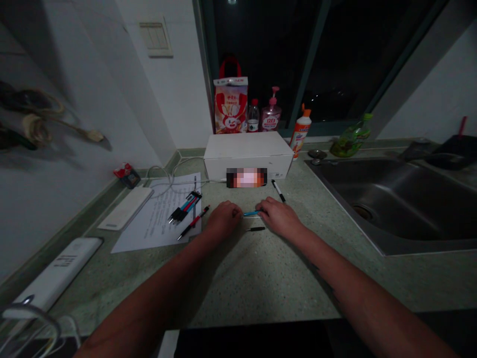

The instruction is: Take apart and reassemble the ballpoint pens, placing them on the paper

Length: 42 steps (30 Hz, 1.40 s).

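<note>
A slim blue pen point(251, 213) lies level between my two hands, just above or on the counter. My right hand point(278, 215) has its fingers closed around the pen's right end. At the left end, the fingertips of my left hand point(224, 218) are pinched together on the pen; the exact grip is partly hidden. Just in front of the hands rests a short black pen part point(255, 229) with a thin tip. Beyond my right hand lies a black-and-white pen point(278, 191). To the left, a red-and-black pen point(194, 222) lies beside a bunch of several pens point(185, 206).
Printed paper point(149, 219) lies under the pens. A white box point(248, 149) stands behind my hands, with a pixelated object point(246, 177) before it. A white power strip point(61, 268) and cables are at left, a steel sink point(380, 248) at right. Bottles point(301, 133) stand by the window.
</note>
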Available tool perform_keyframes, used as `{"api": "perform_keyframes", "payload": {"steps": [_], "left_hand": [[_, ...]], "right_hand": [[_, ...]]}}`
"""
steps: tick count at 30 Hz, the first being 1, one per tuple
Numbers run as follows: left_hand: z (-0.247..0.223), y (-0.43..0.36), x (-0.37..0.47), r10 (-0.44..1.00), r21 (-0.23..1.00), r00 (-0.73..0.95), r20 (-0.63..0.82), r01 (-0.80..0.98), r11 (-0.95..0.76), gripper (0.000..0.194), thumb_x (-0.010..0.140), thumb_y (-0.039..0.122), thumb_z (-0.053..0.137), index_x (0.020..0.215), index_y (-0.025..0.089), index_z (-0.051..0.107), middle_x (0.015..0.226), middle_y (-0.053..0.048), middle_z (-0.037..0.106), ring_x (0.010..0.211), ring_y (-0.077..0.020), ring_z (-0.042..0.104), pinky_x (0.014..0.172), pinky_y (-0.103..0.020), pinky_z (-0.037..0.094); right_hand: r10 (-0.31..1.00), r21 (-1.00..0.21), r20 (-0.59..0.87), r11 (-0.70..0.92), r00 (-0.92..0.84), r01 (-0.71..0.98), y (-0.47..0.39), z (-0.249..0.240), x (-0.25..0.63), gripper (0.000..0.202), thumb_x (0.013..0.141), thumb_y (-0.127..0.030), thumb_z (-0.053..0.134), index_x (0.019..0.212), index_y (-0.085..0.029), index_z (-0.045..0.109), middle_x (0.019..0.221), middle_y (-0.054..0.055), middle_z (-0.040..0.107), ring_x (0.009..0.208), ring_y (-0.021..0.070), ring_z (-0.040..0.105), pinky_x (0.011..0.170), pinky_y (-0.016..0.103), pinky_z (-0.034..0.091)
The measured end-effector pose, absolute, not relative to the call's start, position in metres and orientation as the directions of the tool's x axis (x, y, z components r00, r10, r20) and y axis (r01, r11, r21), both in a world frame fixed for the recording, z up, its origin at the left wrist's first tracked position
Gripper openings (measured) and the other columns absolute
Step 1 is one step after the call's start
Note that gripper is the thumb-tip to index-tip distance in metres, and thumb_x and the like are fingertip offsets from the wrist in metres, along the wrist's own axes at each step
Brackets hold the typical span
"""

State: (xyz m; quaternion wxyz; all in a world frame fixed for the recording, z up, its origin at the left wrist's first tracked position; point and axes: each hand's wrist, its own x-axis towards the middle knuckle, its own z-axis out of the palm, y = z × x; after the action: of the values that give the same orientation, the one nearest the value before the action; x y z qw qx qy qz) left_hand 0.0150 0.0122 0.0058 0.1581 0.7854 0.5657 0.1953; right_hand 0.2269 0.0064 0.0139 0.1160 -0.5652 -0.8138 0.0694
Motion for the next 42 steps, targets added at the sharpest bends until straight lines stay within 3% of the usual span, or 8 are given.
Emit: {"api": "perform_keyframes", "payload": {"steps": [7, 13, 21, 25, 31, 38, 42], "left_hand": [[-0.001, 0.015, 0.016, 0.951, 0.494, 0.284, 0.123, 0.813, -0.307, 0.017, 0.092, 0.021, 0.058, 0.088, 0.019, 0.074, 0.092, -0.006, 0.071, 0.092, -0.0219, 0.063, 0.082, -0.034, 0.046], [0.006, 0.013, 0.016, 0.96, 0.516, 0.245, 0.137, 0.809, -0.281, 0.015, 0.093, 0.025, 0.06, 0.091, 0.02, 0.074, 0.092, -0.005, 0.072, 0.092, -0.0204, 0.063, 0.082, -0.031, 0.046], [0.012, 0.0, 0.013, 0.933, 0.409, 0.345, 0.106, 0.84, -0.357, 0.008, 0.089, 0.021, 0.064, 0.089, 0.021, 0.072, 0.095, -0.007, 0.07, 0.094, -0.0228, 0.062, 0.081, -0.034, 0.047], [0.012, 0.0, 0.014, 0.923, 0.426, 0.369, 0.106, 0.822, -0.377, 0.01, 0.089, 0.02, 0.062, 0.086, 0.023, 0.071, 0.094, -0.008, 0.07, 0.093, -0.0243, 0.062, 0.082, -0.036, 0.047], [0.01, 0.006, 0.013, 0.959, 0.449, 0.25, 0.135, 0.847, -0.284, 0.011, 0.091, 0.02, 0.061, 0.092, 0.021, 0.072, 0.097, -0.008, 0.07, 0.094, -0.0233, 0.062, 0.083, -0.035, 0.046], [0.005, 0.013, 0.014, 0.947, 0.399, 0.302, 0.109, 0.86, -0.32, 0.011, 0.093, 0.021, 0.06, 0.091, 0.02, 0.072, 0.098, -0.007, 0.07, 0.098, -0.0227, 0.062, 0.087, -0.034, 0.046], [0.006, 0.013, 0.014, 0.947, 0.435, 0.3, 0.117, 0.841, -0.321, 0.012, 0.093, 0.021, 0.06, 0.09, 0.02, 0.071, 0.097, -0.006, 0.07, 0.097, -0.022, 0.062, 0.086, -0.033, 0.046]], "right_hand": [[0.937, -0.264, 0.099, 0.349, -0.334, 0.899, 0.006, 0.014, 0.224, 0.015, 0.097, -0.024, 0.06, 0.105, -0.021, 0.072, 0.106, 0.006, 0.068, 0.091, 0.0195, 0.066, 0.071, 0.028, 0.042], [0.918, -0.261, 0.112, 0.397, -0.381, 0.88, 0.004, 0.015, 0.221, 0.023, 0.099, -0.029, 0.059, 0.117, -0.024, 0.072, 0.11, 0.006, 0.067, 0.099, 0.0209, 0.067, 0.077, 0.029, 0.045], [0.931, -0.287, 0.14, 0.365, -0.338, 0.886, 0.009, 0.013, 0.228, 0.014, 0.097, -0.024, 0.062, 0.107, -0.021, 0.071, 0.109, 0.007, 0.065, 0.098, 0.02, 0.066, 0.079, 0.029, 0.046], [0.928, -0.303, 0.159, 0.371, -0.338, 0.878, 0.011, 0.009, 0.232, 0.012, 0.095, -0.022, 0.064, 0.105, -0.021, 0.07, 0.11, 0.007, 0.064, 0.099, 0.0204, 0.065, 0.079, 0.029, 0.046], [0.931, -0.295, 0.132, 0.365, -0.34, 0.883, 0.009, 0.012, 0.229, 0.013, 0.096, -0.023, 0.063, 0.106, -0.022, 0.071, 0.11, 0.007, 0.065, 0.097, 0.0206, 0.066, 0.078, 0.029, 0.046], [0.919, -0.296, 0.143, 0.393, -0.366, 0.871, 0.008, 0.013, 0.226, 0.013, 0.096, -0.021, 0.063, 0.106, -0.02, 0.071, 0.11, 0.007, 0.065, 0.097, 0.0195, 0.066, 0.079, 0.029, 0.046], [0.915, -0.301, 0.152, 0.403, -0.374, 0.864, 0.008, 0.01, 0.227, 0.011, 0.096, -0.022, 0.063, 0.105, -0.021, 0.07, 0.108, 0.006, 0.064, 0.095, 0.0192, 0.065, 0.078, 0.028, 0.045]]}}
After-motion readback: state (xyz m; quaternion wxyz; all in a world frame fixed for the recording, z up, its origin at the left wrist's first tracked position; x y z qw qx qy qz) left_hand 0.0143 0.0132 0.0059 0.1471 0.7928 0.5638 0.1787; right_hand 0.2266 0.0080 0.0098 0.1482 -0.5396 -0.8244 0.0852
